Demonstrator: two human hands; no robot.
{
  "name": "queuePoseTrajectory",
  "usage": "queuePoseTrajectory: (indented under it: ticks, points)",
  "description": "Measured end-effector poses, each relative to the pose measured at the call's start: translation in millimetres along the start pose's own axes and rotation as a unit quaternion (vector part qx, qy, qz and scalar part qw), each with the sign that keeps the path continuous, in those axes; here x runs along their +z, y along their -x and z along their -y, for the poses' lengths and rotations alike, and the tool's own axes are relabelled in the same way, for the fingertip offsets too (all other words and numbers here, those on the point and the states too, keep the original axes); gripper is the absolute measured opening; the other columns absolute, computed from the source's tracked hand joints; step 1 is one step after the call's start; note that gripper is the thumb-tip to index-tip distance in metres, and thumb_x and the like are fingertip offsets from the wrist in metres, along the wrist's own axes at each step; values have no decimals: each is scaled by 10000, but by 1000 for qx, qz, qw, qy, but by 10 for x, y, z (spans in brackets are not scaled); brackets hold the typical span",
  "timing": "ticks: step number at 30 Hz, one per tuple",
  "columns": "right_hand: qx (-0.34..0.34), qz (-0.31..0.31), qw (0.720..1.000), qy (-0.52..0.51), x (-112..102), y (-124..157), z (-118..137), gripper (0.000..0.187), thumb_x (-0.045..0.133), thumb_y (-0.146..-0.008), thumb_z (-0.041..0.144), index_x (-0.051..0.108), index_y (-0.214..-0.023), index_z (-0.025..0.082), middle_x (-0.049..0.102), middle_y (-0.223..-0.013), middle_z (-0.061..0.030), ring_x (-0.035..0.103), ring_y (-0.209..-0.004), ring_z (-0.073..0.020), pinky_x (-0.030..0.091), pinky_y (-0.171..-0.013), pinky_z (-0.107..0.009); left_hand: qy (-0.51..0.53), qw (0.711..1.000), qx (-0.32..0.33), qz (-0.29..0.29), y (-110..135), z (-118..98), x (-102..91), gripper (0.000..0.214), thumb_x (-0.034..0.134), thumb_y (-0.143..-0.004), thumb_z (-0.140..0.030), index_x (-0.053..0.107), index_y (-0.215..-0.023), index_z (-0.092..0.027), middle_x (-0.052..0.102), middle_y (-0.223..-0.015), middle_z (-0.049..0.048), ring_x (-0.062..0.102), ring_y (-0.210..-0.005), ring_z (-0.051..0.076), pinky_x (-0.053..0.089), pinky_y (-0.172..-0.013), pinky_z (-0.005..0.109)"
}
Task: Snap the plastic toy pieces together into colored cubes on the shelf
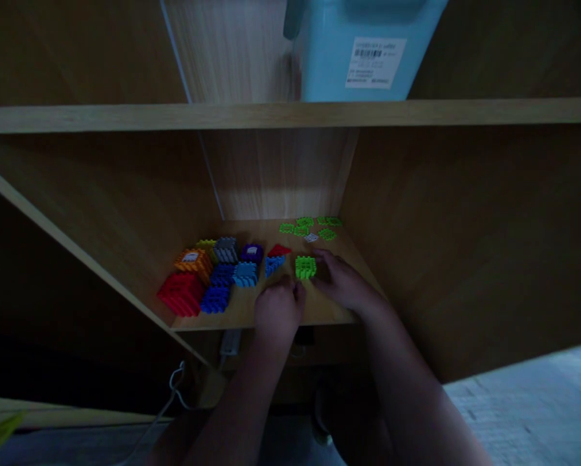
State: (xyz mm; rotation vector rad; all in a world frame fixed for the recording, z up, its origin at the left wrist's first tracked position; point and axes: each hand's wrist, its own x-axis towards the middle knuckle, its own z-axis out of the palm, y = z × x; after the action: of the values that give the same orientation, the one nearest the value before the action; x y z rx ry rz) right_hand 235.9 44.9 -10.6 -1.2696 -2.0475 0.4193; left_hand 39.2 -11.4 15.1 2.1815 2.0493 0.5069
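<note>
A stack of bright green square plastic tiles (305, 266) with notched edges stands on the shelf between my hands. My left hand (278, 305) is curled just in front of it to the left; its fingertips are mostly hidden, as is anything in them. On the stack's right side, my right hand (339, 279) curves with fingers and thumb apart, close to the tiles. Left of the stack lie blue triangle pieces (274, 265) and a red triangle piece (279, 250). Several loose green pieces (305, 222) and a small white piece (310, 237) lie flat behind.
Stacks of red tiles (181, 294), orange tiles (194, 264), grey tiles (226, 250), dark blue tiles (215, 299), light blue tiles (245, 274) and purple tiles (252, 252) fill the left side. An upper shelf board (252, 116) carries a light blue bin (329, 65). A wooden wall (440, 239) bounds the right.
</note>
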Motion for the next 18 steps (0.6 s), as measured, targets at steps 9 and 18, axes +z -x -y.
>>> queuePoseTrajectory:
  ticks: [9,18]
  points:
    - [3,41,999,11,-149,-265,-71,620,745,-929,313,539,-1512,258,670,-1499,-126,674,-1346,-300,539,-1152,-517,-2,999,31,-9,59,38,33,342,469,-1090,-367,758,-981,-222,820,-893,88,793,-813,261,486,-666,321]
    - [31,47,966,251,-194,-1110,-393,305,572,-1039,262,723,-1298,203,758,-1335,-153,706,-1254,-283,517,-1110,-426,-1,997,76,1,142,72,34,408,422,-1111,-378,763,-950,-223,809,-907,87,780,-838,236,494,-711,312]
